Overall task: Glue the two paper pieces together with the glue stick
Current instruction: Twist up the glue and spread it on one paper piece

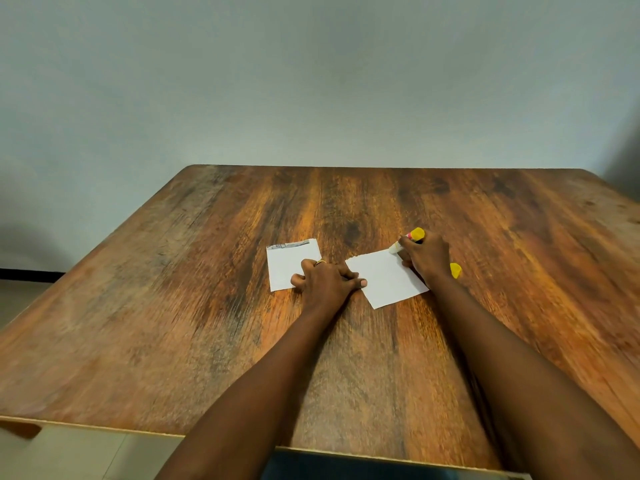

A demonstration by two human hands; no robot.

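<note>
Right hand (pixel 427 258) grips glue stick (pixel 414 236), tip on right paper's (pixel 384 282) far corner; left hand (pixel 327 277), loosely curled, empty, presses both papers incl. left paper (pixel 287 266); cap (pixel 455 270) on bench (pixel 138 306).

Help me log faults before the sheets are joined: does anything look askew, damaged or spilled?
The right paper piece lies turned at an angle, out of line with the left paper piece. A yellow cap sits loose on the table beside the right hand, which grips the glue stick. No tear or spill shows.
</note>
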